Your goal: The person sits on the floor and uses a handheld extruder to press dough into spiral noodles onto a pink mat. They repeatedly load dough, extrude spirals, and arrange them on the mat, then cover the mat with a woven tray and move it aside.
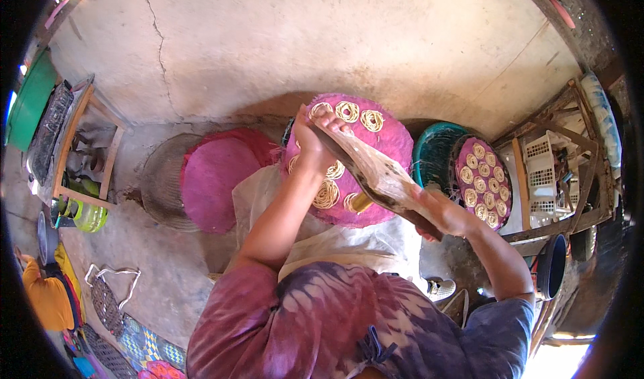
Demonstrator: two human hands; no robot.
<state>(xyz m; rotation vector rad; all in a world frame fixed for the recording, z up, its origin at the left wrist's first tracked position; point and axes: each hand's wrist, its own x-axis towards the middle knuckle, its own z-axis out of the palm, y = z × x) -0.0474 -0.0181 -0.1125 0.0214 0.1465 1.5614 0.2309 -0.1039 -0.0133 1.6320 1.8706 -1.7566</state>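
Note:
My left hand (316, 137) is closed round the upper left end of a long wooden hand press (376, 168). Around its lower right end my right hand (441, 211) is closed too. The press slants across the view, and a brass-coloured tube (362, 202) points down from its underside. Below lies a round tray covered with pink cloth (392, 137), bearing several pale coils of dough strands. One coil (347, 111) rests near the far edge, another (326, 194) near the front left. The tube's mouth is beside a coil (350, 201) at the front; the press hides part of the tray.
At the right, a second pink round (463, 178) full of coils leans by a green tub (429, 147). A bare pink round (218, 184) lies left, over a woven tray (161, 178). Wooden racks (520, 178) flank both sides; a cracked wall (268, 50) stands behind. Another person's orange sleeve (47, 295) shows lower left.

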